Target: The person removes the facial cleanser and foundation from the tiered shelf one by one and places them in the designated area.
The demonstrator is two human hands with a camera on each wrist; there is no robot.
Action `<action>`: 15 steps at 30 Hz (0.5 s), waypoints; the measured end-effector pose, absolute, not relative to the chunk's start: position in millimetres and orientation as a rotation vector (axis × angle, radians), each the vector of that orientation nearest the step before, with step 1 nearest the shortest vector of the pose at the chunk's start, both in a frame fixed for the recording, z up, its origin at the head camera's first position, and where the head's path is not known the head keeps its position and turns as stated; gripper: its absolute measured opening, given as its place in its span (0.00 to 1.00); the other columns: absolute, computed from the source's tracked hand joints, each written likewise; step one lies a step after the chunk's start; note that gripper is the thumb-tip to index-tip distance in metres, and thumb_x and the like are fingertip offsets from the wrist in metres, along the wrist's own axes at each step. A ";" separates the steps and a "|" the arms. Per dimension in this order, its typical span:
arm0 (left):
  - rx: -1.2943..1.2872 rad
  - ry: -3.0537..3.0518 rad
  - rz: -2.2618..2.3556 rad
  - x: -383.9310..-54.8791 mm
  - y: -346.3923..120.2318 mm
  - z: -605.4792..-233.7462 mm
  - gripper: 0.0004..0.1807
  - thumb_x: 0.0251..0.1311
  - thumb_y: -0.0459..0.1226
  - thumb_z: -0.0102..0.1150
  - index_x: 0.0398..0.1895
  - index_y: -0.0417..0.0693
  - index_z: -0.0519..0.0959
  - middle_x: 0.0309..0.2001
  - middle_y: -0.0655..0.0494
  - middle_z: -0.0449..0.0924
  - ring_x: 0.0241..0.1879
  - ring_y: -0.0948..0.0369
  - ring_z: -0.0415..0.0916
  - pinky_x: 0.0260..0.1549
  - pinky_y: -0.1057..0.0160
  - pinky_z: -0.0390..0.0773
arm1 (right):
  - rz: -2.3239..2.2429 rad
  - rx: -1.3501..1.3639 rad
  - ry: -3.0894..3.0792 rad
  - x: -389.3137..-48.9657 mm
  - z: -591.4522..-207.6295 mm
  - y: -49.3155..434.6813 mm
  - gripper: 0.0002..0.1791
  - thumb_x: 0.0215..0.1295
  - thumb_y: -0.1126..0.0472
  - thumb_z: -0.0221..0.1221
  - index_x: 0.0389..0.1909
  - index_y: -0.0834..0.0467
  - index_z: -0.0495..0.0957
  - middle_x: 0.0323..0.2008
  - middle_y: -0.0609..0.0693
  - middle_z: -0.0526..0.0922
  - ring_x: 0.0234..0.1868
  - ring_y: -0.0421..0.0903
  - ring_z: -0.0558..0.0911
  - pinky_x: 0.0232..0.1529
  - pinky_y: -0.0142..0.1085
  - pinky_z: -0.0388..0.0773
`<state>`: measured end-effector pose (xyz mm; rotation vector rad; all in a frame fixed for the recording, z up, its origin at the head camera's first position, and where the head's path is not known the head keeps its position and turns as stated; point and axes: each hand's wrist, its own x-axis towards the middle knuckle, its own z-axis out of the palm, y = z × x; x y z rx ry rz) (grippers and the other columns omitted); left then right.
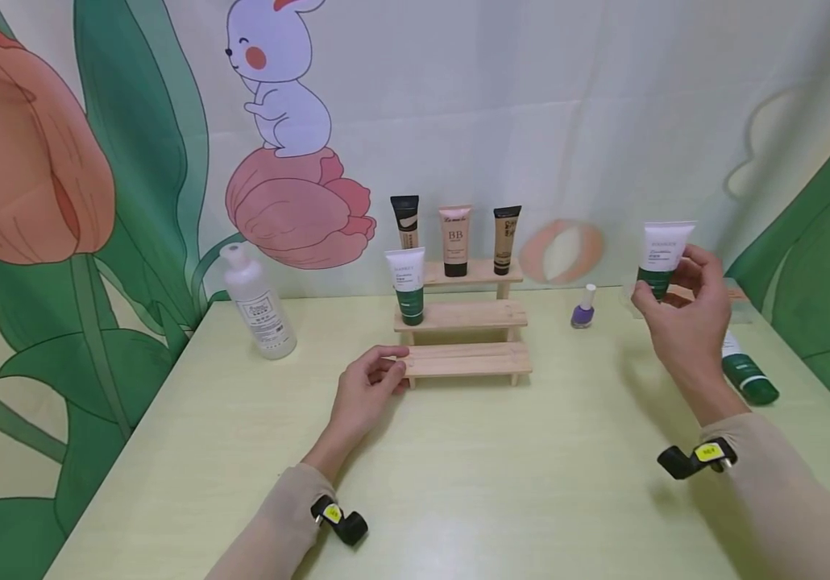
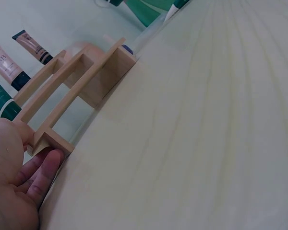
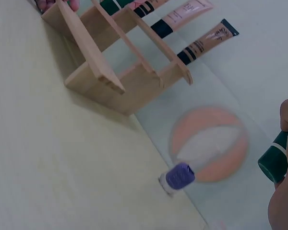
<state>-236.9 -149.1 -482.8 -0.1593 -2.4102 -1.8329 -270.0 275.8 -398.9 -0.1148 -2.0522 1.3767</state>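
Observation:
A three-step wooden display stand (image 1: 469,360) stands at the back of the table. My left hand (image 1: 367,391) grips the left end of its lowest step, fingers tucked under the wood in the left wrist view. On the middle step, at the left, stands a white-and-green cream tube (image 1: 409,287). The top step carries a black-capped tube (image 1: 406,219), a pink BB cream tube (image 1: 455,242) and a tan tube (image 1: 506,242). To the right, my right hand (image 1: 692,322) holds another white-and-green cream tube (image 1: 660,256) upright above the table; only its green cap (image 3: 273,164) shows in the right wrist view.
A white pump-less bottle (image 1: 259,306) stands at the back left. Right of the stand is a purple nail polish bottle (image 1: 584,310). Under my right wrist lies another green-and-white tube (image 1: 750,377), near a clear tray (image 1: 744,310). A printed curtain (image 1: 531,105) hangs behind.

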 end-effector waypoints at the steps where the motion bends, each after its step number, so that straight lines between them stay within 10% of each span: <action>1: -0.157 -2.411 -1.835 -236.9 -149.1 -482.5 0.11 0.81 0.35 0.65 0.61 0.51 0.88 0.43 0.48 0.90 0.41 0.53 0.92 0.46 0.64 0.92 | 1.369 -0.131 -2.060 -268.6 -401.1 279.2 0.36 0.75 0.58 0.70 0.80 0.40 0.70 0.66 0.44 0.78 0.60 0.38 0.76 0.59 0.33 0.79; 15: -0.159 -2.404 -1.846 -237.5 -148.7 -483.4 0.11 0.81 0.35 0.65 0.61 0.51 0.88 0.43 0.47 0.89 0.42 0.53 0.91 0.46 0.64 0.92 | 1.320 -0.262 -2.187 -245.5 -445.7 318.2 0.37 0.75 0.60 0.70 0.82 0.46 0.71 0.64 0.46 0.78 0.55 0.34 0.74 0.51 0.26 0.75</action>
